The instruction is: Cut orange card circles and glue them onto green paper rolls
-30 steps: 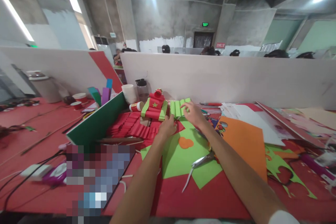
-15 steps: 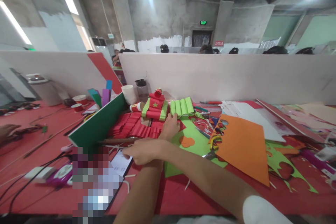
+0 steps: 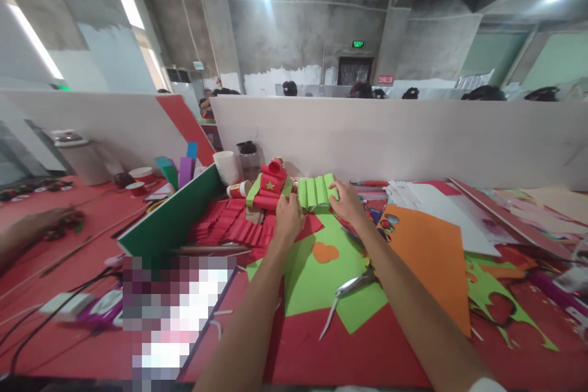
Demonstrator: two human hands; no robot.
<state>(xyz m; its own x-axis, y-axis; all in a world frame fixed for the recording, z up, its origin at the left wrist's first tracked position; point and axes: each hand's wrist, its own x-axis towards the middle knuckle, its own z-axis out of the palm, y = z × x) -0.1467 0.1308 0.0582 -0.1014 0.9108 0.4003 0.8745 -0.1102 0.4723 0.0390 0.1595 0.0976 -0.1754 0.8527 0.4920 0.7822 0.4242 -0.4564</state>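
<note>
A green rolled-fold paper strip (image 3: 315, 192) lies at the back of the desk. My right hand (image 3: 348, 201) pinches its right end between thumb and fingers. My left hand (image 3: 289, 220) is closed, its fingers curled between the strip's left end and a red paper model (image 3: 270, 188) with a gold star and green sides. What those fingertips hold is hidden. Green sheets (image 3: 321, 282) spread out below both hands, with an orange paper cutout (image 3: 325, 252) on top. Scissors (image 3: 356, 283) with yellow handles lie beside my right forearm, partly covered by it.
Red folded paper pieces (image 3: 220, 220) pile up beside a green board (image 3: 169, 211). A blurred-out phone (image 3: 193, 312) lies front left. An orange sheet (image 3: 427, 263) is at the right. A white partition (image 3: 390, 135) closes the back. Another person's arm (image 3: 27, 233) reaches in from the left.
My right hand has left the phone, uncrossed from my left arm and taken the green strip's right end. My left hand has shifted slightly left. The phone screen has become brighter.
</note>
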